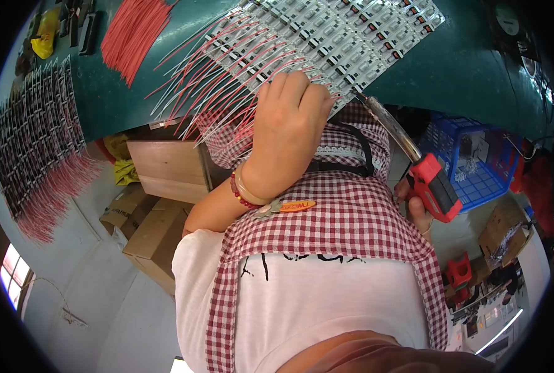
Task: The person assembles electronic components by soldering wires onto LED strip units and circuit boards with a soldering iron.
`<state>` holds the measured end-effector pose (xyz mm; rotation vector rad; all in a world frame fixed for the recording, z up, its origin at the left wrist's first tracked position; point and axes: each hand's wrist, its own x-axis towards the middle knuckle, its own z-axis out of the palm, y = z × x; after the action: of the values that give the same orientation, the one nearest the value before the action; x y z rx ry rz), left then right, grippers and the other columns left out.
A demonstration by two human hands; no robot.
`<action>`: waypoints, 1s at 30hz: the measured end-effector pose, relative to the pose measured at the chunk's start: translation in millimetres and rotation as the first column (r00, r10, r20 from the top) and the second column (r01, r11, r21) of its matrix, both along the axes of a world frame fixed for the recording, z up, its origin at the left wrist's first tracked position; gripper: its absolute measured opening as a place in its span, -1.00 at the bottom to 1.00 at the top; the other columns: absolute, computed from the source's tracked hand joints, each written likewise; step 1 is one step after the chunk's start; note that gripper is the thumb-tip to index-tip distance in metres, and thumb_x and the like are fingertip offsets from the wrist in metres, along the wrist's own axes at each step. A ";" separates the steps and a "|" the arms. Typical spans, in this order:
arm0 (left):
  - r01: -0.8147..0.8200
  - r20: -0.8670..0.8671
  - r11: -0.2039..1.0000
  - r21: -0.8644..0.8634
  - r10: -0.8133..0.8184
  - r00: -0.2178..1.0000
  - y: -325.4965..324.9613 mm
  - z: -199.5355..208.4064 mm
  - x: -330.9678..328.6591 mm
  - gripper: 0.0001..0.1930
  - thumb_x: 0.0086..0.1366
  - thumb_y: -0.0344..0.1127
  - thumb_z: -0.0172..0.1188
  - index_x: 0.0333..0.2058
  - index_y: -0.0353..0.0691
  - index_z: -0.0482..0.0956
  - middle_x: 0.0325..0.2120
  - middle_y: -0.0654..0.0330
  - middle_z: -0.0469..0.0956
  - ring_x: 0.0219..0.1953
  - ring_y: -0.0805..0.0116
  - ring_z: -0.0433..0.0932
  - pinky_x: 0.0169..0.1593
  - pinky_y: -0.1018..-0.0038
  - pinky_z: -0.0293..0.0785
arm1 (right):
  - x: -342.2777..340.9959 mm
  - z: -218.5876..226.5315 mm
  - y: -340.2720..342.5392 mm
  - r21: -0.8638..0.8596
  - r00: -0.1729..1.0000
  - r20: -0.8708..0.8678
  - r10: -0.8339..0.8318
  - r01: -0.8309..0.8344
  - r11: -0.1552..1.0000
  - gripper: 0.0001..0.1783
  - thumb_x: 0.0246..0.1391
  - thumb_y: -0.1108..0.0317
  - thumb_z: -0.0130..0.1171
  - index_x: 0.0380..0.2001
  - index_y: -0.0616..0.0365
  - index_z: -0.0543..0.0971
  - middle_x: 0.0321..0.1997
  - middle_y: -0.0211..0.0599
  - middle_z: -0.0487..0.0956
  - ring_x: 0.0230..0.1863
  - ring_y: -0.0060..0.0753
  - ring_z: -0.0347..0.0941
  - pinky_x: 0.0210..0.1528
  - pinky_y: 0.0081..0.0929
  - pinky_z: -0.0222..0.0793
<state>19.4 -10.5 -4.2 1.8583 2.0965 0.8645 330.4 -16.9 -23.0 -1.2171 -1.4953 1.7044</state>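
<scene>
A panel of small grey-white circuit boards (pixel 326 46) lies on the green table, with red and white wires (pixel 218 87) fanned out from its left and near edges. My left hand (pixel 289 118) is closed over the panel's near edge among these wires. Its fingers are curled down, and the fingertips and whatever they pinch are hidden. In my right hand (pixel 418 214) is a soldering iron (pixel 442 186) with a red and black handle, mostly covering that hand. The iron's metal barrel slants up to the left, its tip at the panel's near right edge, close to my left fingers.
A bundle of red wires (pixel 137 34) lies on the green table (pixel 438 74) at far left. Wired boards (pixel 37 140) hang over the left edge. A blue plastic basket (pixel 482 177) stands below at right. A wooden drawer (pixel 168 168) and cardboard boxes (pixel 155 236) are at left.
</scene>
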 end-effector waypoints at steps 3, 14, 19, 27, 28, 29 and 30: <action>-0.015 0.019 0.999 0.044 0.015 1.000 2.6 -1.3 6.9 -0.83 -0.02 -0.51 0.35 -0.47 -0.22 0.51 -0.37 0.19 0.45 -0.31 0.16 0.44 -0.22 0.29 0.35 | -2.7 -0.9 -4.2 -0.106 0.992 -0.096 -0.079 0.069 0.992 -0.41 0.01 -0.01 0.40 -0.16 0.35 0.56 -0.45 -0.27 0.57 -0.44 -0.43 0.49 -0.38 -0.53 0.37; -0.021 -0.036 0.997 -0.067 0.019 0.999 4.5 3.6 11.3 -0.86 -0.02 -0.49 0.30 -0.47 -0.20 0.50 -0.25 0.20 0.49 -0.19 0.15 0.44 -0.12 0.28 0.30 | 3.3 -13.0 -4.7 -0.138 0.985 -0.131 -0.109 0.091 0.986 -0.40 -0.05 0.01 0.45 -0.20 0.36 0.56 -0.48 -0.26 0.55 -0.49 -0.43 0.46 -0.43 -0.54 0.35; -0.038 -0.045 0.995 -0.094 0.034 0.998 3.5 2.9 11.6 -0.86 -0.02 -0.48 0.30 -0.48 -0.21 0.50 -0.25 0.19 0.49 -0.18 0.15 0.44 -0.11 0.28 0.30 | 15.0 -23.5 -2.7 -0.078 0.999 -0.037 0.037 -0.039 0.996 -0.44 -0.06 0.00 0.44 -0.26 0.34 0.58 -0.48 -0.28 0.55 -0.49 -0.45 0.46 -0.43 -0.55 0.33; -0.011 -0.042 0.998 -0.065 0.008 0.999 4.4 -2.4 10.3 -0.85 -0.01 -0.43 0.28 -0.41 -0.25 0.54 -0.28 0.20 0.42 -0.20 0.22 0.38 -0.13 0.29 0.24 | 3.5 -17.8 -6.4 -0.114 0.986 -0.149 -0.073 0.057 0.992 -0.40 -0.05 0.02 0.44 -0.18 0.38 0.55 -0.47 -0.24 0.55 -0.48 -0.43 0.46 -0.42 -0.53 0.35; -0.011 -0.042 0.998 -0.064 0.008 0.999 4.7 -2.5 10.2 -0.85 -0.01 -0.43 0.28 -0.41 -0.25 0.54 -0.28 0.20 0.42 -0.20 0.22 0.38 -0.13 0.29 0.24 | 2.4 -17.2 -6.3 -0.119 0.981 -0.166 -0.096 0.077 0.990 -0.38 -0.05 0.01 0.44 -0.17 0.39 0.55 -0.47 -0.24 0.55 -0.48 -0.43 0.46 -0.41 -0.53 0.35; -0.010 -0.048 0.998 -0.069 0.007 0.999 5.1 -2.6 10.0 -0.84 -0.01 -0.43 0.28 -0.41 -0.25 0.54 -0.28 0.20 0.42 -0.20 0.22 0.38 -0.13 0.29 0.24 | 3.2 -17.8 -6.4 -0.119 0.981 -0.166 -0.096 0.077 0.990 -0.38 -0.05 0.01 0.44 -0.17 0.39 0.55 -0.47 -0.24 0.55 -0.48 -0.43 0.46 -0.41 -0.53 0.35; -0.011 -0.053 0.997 -0.073 0.008 0.999 5.1 -2.6 9.8 -0.84 -0.01 -0.43 0.28 -0.40 -0.25 0.54 -0.28 0.20 0.42 -0.20 0.21 0.38 -0.13 0.29 0.24 | 5.1 -19.0 -6.7 -0.123 0.985 -0.150 -0.087 0.069 0.990 -0.37 -0.06 0.01 0.44 -0.16 0.39 0.54 -0.47 -0.23 0.55 -0.48 -0.42 0.46 -0.41 -0.53 0.36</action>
<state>29.2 -5.4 -6.8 1.8552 2.1396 0.7376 335.5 -23.6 -42.0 -1.1567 -1.2556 1.8115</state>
